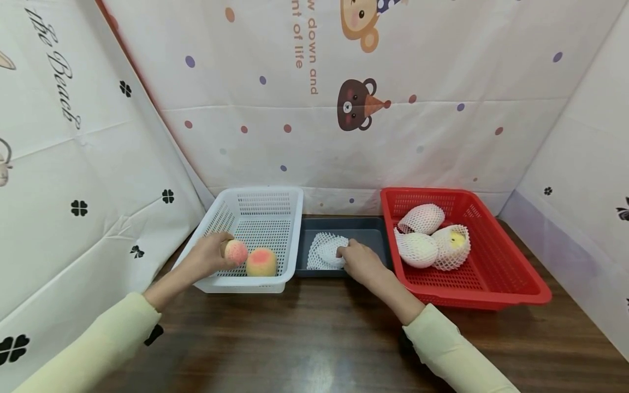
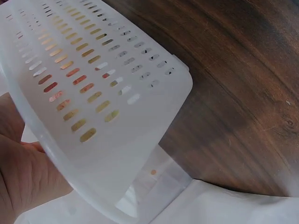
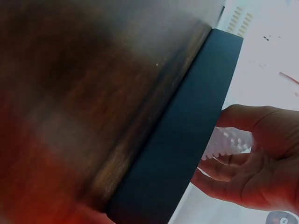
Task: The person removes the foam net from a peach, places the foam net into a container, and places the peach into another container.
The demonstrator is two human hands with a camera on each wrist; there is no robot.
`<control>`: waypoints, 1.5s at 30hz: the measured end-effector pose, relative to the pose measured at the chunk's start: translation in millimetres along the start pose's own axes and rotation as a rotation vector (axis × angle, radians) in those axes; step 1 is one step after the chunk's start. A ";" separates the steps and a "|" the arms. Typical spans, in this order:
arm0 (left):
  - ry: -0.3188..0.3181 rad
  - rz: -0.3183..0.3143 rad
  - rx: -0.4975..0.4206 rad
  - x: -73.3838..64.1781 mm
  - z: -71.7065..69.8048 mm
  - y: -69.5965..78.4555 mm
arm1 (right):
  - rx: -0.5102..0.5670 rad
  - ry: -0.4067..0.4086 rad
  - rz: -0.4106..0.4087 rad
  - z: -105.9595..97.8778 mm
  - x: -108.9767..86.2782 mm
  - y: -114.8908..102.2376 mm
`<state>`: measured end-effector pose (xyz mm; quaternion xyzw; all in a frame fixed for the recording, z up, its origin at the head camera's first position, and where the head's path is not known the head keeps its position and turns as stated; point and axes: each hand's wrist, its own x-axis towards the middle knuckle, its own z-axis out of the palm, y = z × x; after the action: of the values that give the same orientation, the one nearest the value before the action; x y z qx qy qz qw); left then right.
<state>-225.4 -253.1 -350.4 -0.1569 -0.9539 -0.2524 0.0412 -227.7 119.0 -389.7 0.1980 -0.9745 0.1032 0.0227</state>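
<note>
My left hand (image 1: 208, 255) holds a pink and yellow peach (image 1: 236, 251) at the left side of the white basket (image 1: 245, 281). Beside it in that basket sits a second peach (image 1: 262, 263), yellow with a red top. In the left wrist view the basket's slotted wall (image 2: 135, 154) hides most of the hand (image 2: 32, 179). My right hand (image 1: 362, 263) pinches a white foam net (image 1: 325, 252) in the shallow dark tray (image 1: 366, 230). The right wrist view shows the net (image 3: 227, 142) between thumb and fingers, behind the tray's side (image 3: 180, 135).
To the right stands a red basket (image 1: 496, 240) with three net-wrapped fruits (image 1: 417, 250) at its left side. The dark tray sits between the two baskets. All stand on a brown wooden table (image 1: 275, 338), with printed white cloth (image 1: 314, 142) behind and at both sides.
</note>
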 end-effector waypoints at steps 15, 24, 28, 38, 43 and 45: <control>-0.114 -0.042 0.058 3.2 2.2 -3.4 | 0.005 -0.072 -0.028 -3.8 2.8 -0.4; -0.220 -0.093 0.136 10.5 1.3 -2.1 | 0.016 -0.122 -0.024 -5.6 2.1 -0.7; -0.280 -0.124 0.158 15.2 -0.6 -0.6 | 0.028 -0.122 -0.037 -5.8 2.1 -0.3; -0.321 -0.121 0.162 20.0 -0.5 -2.2 | 0.096 -0.219 -0.002 -9.4 3.0 -2.5; -0.321 -0.059 0.167 15.6 1.4 -5.3 | 0.138 -0.267 0.036 -11.2 -1.5 -4.7; -0.319 -0.039 0.169 13.3 2.1 -6.0 | 0.141 -0.257 0.034 -13.8 -5.3 -5.9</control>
<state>-240.0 -253.3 -353.0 -0.1725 -0.9690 -0.1442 -0.1026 -220.5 118.6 -375.5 0.1939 -0.9629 0.1458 -0.1179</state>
